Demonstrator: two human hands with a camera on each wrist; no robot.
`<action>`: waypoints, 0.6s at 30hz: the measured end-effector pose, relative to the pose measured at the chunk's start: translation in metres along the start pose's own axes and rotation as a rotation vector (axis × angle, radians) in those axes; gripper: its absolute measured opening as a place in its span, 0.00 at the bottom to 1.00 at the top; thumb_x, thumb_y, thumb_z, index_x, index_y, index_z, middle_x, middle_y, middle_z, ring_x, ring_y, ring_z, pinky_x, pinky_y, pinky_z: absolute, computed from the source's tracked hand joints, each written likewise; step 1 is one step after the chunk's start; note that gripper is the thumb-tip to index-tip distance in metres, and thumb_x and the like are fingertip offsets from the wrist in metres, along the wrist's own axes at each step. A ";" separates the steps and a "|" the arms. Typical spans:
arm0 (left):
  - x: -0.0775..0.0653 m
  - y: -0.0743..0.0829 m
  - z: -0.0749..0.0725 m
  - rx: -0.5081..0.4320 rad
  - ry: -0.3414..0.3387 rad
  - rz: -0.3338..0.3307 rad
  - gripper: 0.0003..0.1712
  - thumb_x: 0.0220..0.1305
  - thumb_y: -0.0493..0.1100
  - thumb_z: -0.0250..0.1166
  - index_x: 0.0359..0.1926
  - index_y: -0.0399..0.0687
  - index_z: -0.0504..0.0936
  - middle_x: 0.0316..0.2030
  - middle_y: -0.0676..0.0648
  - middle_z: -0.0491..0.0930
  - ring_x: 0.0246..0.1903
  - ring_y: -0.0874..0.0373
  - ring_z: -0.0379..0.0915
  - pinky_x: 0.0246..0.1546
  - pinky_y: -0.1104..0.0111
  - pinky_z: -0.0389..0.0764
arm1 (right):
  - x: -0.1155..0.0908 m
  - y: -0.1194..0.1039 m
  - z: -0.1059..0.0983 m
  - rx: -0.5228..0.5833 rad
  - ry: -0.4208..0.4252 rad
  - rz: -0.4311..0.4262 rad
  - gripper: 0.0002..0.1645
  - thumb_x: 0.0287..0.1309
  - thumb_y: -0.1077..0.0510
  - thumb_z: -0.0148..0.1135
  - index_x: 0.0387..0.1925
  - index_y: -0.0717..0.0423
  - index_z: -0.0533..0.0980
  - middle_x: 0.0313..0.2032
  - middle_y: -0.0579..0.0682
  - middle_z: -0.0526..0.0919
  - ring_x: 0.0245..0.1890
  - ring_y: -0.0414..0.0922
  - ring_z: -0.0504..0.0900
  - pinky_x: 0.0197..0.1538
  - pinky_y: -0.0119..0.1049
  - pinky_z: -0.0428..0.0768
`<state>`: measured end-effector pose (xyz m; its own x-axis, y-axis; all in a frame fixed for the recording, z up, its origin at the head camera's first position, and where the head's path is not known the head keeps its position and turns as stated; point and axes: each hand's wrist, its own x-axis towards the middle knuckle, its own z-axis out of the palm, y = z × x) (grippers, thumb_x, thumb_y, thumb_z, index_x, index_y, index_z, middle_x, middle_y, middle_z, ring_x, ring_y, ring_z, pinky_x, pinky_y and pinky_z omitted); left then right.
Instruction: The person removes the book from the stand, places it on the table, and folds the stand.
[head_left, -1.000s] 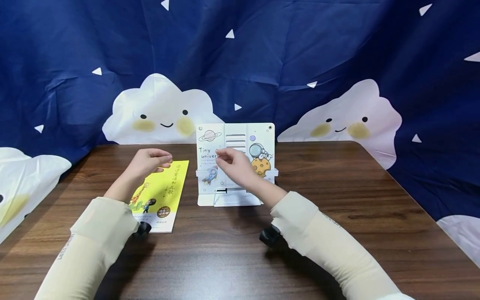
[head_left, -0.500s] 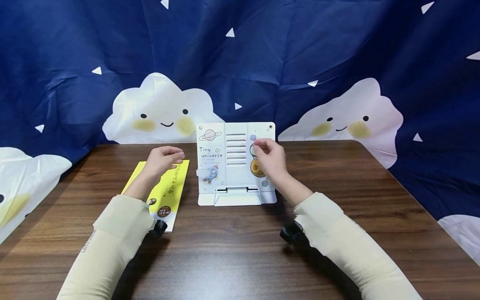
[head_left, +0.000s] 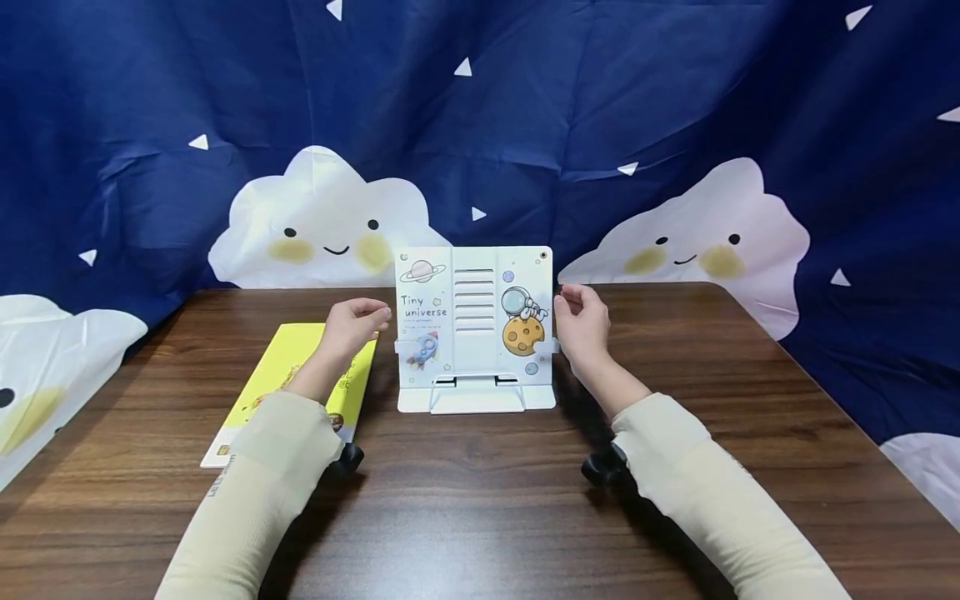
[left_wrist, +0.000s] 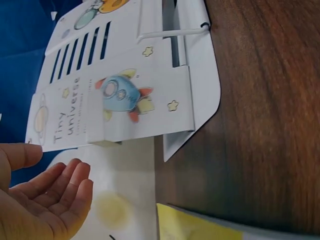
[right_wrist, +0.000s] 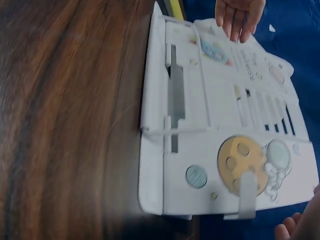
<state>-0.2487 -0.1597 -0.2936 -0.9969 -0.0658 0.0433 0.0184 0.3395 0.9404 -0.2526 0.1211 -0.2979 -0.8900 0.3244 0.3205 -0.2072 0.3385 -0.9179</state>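
A white folding book stand (head_left: pixel 474 358) stands upright on the table, printed with a rocket, a ringed planet and an astronaut. My left hand (head_left: pixel 347 332) hovers beside its left edge, holding nothing; the left wrist view shows relaxed fingers (left_wrist: pixel 70 192) and a thumb apart from the printed panel (left_wrist: pixel 125 117). At the opposite edge is my right hand (head_left: pixel 587 327), its fingers loosely bent with nothing between them. Whether its fingertips touch the edge, I cannot tell. A small white page clip (right_wrist: pixel 247 195) sticks out at that side. Under my left forearm lies a yellow book (head_left: pixel 288 354), partly covered.
The brown wooden table (head_left: pixel 465 517) extends around the stand and toward me. Behind it hangs a dark blue curtain (head_left: pixel 510 100) with white clouds and small triangles. Black wrist straps or cameras (head_left: pixel 603 467) sit below both cuffs.
My right hand has moved right, from in front of the stand to its right edge. My left hand has moved right over the yellow book toward the left edge. The stand stays in place.
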 end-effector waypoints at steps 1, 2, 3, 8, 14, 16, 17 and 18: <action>0.001 -0.001 0.001 0.005 0.001 -0.005 0.18 0.60 0.39 0.52 0.47 0.30 0.70 0.44 0.35 0.71 0.40 0.49 0.69 0.43 0.60 0.70 | 0.001 0.003 -0.001 -0.017 -0.006 0.013 0.15 0.55 0.64 0.51 0.44 0.67 0.71 0.42 0.58 0.75 0.42 0.48 0.72 0.46 0.37 0.68; 0.002 -0.002 0.002 0.012 0.000 -0.008 0.18 0.61 0.39 0.51 0.48 0.30 0.70 0.44 0.35 0.71 0.40 0.49 0.69 0.42 0.60 0.70 | 0.002 0.005 -0.001 -0.029 -0.014 0.027 0.15 0.55 0.64 0.51 0.44 0.67 0.71 0.42 0.58 0.75 0.42 0.49 0.72 0.45 0.37 0.68; 0.003 -0.003 0.003 0.015 0.000 -0.012 0.18 0.61 0.40 0.51 0.48 0.30 0.70 0.44 0.36 0.71 0.41 0.48 0.69 0.42 0.60 0.70 | 0.003 0.007 0.000 -0.041 -0.024 0.045 0.15 0.56 0.63 0.50 0.44 0.67 0.71 0.41 0.58 0.75 0.42 0.49 0.72 0.45 0.38 0.69; 0.006 -0.010 0.008 -0.006 0.001 -0.032 0.17 0.61 0.39 0.51 0.46 0.29 0.72 0.41 0.35 0.73 0.42 0.44 0.70 0.41 0.61 0.70 | 0.010 0.028 0.007 -0.083 -0.074 0.097 0.14 0.56 0.59 0.52 0.41 0.65 0.74 0.35 0.56 0.76 0.36 0.46 0.73 0.35 0.40 0.73; 0.010 -0.014 0.016 -0.046 0.002 -0.057 0.16 0.61 0.38 0.51 0.45 0.28 0.73 0.39 0.35 0.74 0.40 0.43 0.70 0.43 0.59 0.70 | 0.010 0.037 0.013 -0.121 -0.108 0.129 0.13 0.56 0.59 0.52 0.36 0.66 0.75 0.30 0.55 0.75 0.31 0.45 0.70 0.29 0.37 0.71; 0.010 -0.014 0.018 -0.051 0.010 -0.069 0.16 0.61 0.38 0.51 0.45 0.29 0.74 0.39 0.35 0.74 0.39 0.44 0.70 0.43 0.58 0.70 | 0.005 0.028 0.012 -0.124 -0.114 0.154 0.13 0.56 0.61 0.50 0.36 0.67 0.75 0.31 0.57 0.74 0.32 0.46 0.70 0.34 0.34 0.70; 0.010 -0.015 0.019 -0.051 0.016 -0.079 0.17 0.61 0.39 0.51 0.45 0.29 0.74 0.39 0.35 0.74 0.39 0.45 0.70 0.43 0.58 0.70 | 0.005 0.028 0.013 -0.118 -0.117 0.162 0.13 0.56 0.61 0.50 0.36 0.67 0.75 0.31 0.57 0.74 0.32 0.46 0.69 0.34 0.34 0.70; 0.011 -0.015 0.020 -0.049 0.020 -0.088 0.17 0.61 0.39 0.52 0.45 0.29 0.74 0.40 0.35 0.74 0.38 0.46 0.70 0.43 0.58 0.70 | 0.005 0.028 0.013 -0.113 -0.120 0.171 0.13 0.56 0.61 0.50 0.36 0.67 0.75 0.31 0.57 0.74 0.32 0.46 0.69 0.34 0.33 0.70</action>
<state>-0.2611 -0.1467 -0.3145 -0.9931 -0.1122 -0.0336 -0.0646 0.2854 0.9562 -0.2677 0.1207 -0.3250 -0.9515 0.2804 0.1263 -0.0085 0.3864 -0.9223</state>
